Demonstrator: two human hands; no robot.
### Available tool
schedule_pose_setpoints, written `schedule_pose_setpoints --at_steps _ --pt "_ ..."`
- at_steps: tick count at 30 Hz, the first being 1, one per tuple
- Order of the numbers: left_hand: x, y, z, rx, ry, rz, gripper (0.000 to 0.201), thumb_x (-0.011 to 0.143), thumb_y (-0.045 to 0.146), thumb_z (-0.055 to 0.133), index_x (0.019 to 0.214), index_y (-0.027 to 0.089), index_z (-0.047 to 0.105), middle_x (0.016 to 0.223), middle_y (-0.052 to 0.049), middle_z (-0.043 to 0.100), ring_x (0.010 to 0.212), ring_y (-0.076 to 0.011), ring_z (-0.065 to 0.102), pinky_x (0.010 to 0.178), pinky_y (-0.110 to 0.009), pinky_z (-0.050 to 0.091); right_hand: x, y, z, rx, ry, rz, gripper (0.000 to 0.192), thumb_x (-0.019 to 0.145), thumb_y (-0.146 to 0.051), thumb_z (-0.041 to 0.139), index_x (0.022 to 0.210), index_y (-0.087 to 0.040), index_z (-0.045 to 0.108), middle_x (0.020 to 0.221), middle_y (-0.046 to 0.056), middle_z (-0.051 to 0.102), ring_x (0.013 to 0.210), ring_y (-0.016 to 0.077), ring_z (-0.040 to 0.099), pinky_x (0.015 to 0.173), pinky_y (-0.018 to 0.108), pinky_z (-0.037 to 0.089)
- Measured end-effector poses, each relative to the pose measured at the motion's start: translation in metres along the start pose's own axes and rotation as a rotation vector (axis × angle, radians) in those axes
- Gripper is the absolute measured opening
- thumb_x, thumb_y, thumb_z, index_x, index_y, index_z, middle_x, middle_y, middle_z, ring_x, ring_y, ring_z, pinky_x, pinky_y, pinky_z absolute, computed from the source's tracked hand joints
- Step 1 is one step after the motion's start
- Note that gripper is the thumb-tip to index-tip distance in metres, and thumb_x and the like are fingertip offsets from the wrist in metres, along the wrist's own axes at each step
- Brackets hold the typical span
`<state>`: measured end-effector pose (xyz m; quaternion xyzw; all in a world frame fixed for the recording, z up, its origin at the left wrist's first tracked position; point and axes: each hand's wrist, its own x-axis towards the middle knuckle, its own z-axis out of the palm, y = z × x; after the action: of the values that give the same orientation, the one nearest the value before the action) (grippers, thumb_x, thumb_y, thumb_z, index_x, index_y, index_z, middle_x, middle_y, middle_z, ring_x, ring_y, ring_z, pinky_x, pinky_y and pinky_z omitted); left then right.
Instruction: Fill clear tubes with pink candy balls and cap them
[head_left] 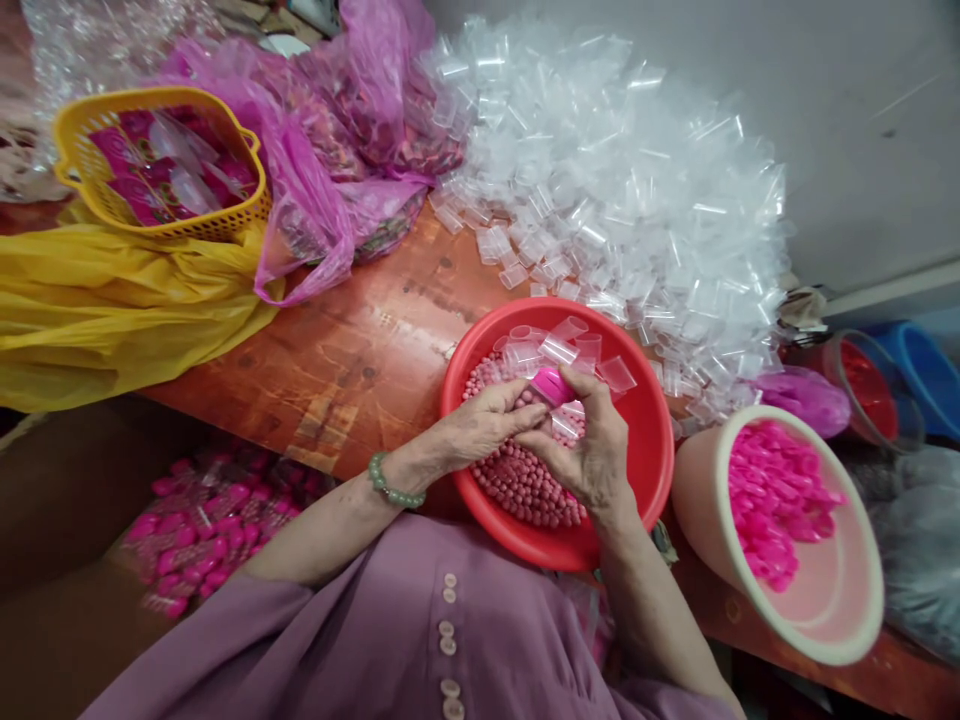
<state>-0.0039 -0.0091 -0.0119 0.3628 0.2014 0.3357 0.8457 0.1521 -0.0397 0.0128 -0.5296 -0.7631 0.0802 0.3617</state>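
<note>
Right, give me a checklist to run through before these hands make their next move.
1. Grip: ok. The left hand and right hand are both on the pink-capped piece.
2. Position: ok. The piece is over the red basin.
3. Cap fully seated: cannot tell; fingers cover part of it.
4. Pink balls available: ok. Plenty lie in the basin.
5. Clear cylinders close by: ok. Several lie in the basin, with a large heap beyond it.
6. Bracelet out of the balls: ok. It sits on the left wrist, outside the basin's rim.
</note>
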Motion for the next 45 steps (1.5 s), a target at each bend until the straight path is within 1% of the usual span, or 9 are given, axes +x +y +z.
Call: schedule_pose_setpoints --at_steps 2,3,9,23,28,32,34,39,45 --pt "0.001 -0.001 -0.001 -0.043 0.023 -0.02 0.037 0.078 0.047 0.073 0.085 0.014 0.058 0.075 0.0 0.058 0.064 -0.0076 0.051 0.059 -0.023 0.037 0.0 0.003 0.001 -0.141 -0.056 -0.139 0.081 0.072 -0.049 0.077 0.138 -0.019 0.042 0.118 0.017 0.064 0.104 0.0327 0.064 0.085 0.048 0.055" --pt "0.002 -0.002 -0.001 -0.062 0.023 -0.019 0.037 0.078 0.046 0.074 0.085 0.013 0.058 0.076 0.0 0.06 0.064 -0.0078 0.052 0.059 -0.023 0.037 0.0 0.004 0.001 -0.2 -0.064 -0.182 0.084 0.073 -0.048 0.075 0.141 -0.018 0.037 0.12 0.018 0.062 0.106 0.0343 0.063 0.085 0.05 0.055" --pt "0.002 -0.002 -0.001 -0.091 -0.009 0.036 0.04 0.074 0.048 0.077 0.079 0.013 0.059 0.072 0.001 0.059 0.067 -0.0074 0.054 0.066 -0.023 0.041 0.004 0.001 0.007 -0.345 0.002 -0.304 0.075 0.077 -0.035 0.065 0.143 -0.016 0.033 0.109 0.016 0.063 0.091 0.0304 0.064 0.075 0.046 0.055" --pt "-0.002 0.001 -0.003 -0.033 -0.067 -0.018 0.042 0.077 0.052 0.073 0.082 0.013 0.058 0.072 0.0 0.06 0.066 -0.0081 0.054 0.066 -0.024 0.042 0.003 0.003 0.005 -0.285 -0.018 -0.312 0.069 0.076 -0.038 0.063 0.139 -0.023 0.037 0.101 0.011 0.062 0.085 0.028 0.062 0.07 0.043 0.054" --pt "-0.001 0.002 -0.003 -0.1 -0.065 -0.011 0.042 0.076 0.053 0.074 0.082 0.014 0.061 0.072 -0.001 0.062 0.066 -0.0094 0.057 0.068 -0.024 0.045 0.001 0.002 0.006 -0.207 -0.063 -0.285 0.076 0.077 -0.034 0.067 0.144 -0.022 0.033 0.112 0.014 0.061 0.096 0.0297 0.062 0.077 0.046 0.056" --pt "0.004 0.005 -0.006 -0.214 -0.091 -0.154 0.059 0.083 0.07 0.053 0.085 0.014 0.07 0.068 -0.006 0.066 0.067 -0.0171 0.063 0.069 -0.032 0.05 -0.001 0.002 0.007 -0.2 -0.112 -0.263 0.082 0.078 -0.04 0.071 0.146 -0.021 0.029 0.121 0.017 0.06 0.107 0.0332 0.061 0.085 0.05 0.056" --pt "0.007 0.005 -0.006 -0.253 -0.079 -0.22 0.062 0.086 0.07 0.047 0.09 0.014 0.072 0.064 -0.007 0.067 0.066 -0.0196 0.065 0.068 -0.034 0.052 -0.001 0.002 0.006 -0.207 -0.126 -0.284 0.083 0.078 -0.042 0.071 0.146 -0.021 0.029 0.122 0.017 0.061 0.108 0.0335 0.062 0.085 0.049 0.056" --pt "0.009 0.001 0.008 -0.226 0.176 -0.241 0.047 0.092 0.053 0.047 0.095 0.014 0.072 0.055 -0.004 0.063 0.049 -0.0156 0.058 0.055 -0.032 0.051 -0.001 0.002 0.003 -0.262 -0.081 -0.348 0.076 0.08 -0.046 0.067 0.143 -0.018 0.035 0.113 0.017 0.066 0.098 0.0318 0.066 0.081 0.047 0.054" --pt "0.004 0.001 0.032 0.002 0.538 0.018 0.032 0.094 0.044 0.045 0.097 0.02 0.066 0.068 0.001 0.065 0.067 -0.0162 0.067 0.06 -0.028 0.055 0.001 -0.014 0.003 -0.307 -0.039 -0.397 0.068 0.086 -0.047 0.059 0.142 -0.017 0.035 0.11 0.015 0.068 0.096 0.0309 0.068 0.081 0.047 0.053"
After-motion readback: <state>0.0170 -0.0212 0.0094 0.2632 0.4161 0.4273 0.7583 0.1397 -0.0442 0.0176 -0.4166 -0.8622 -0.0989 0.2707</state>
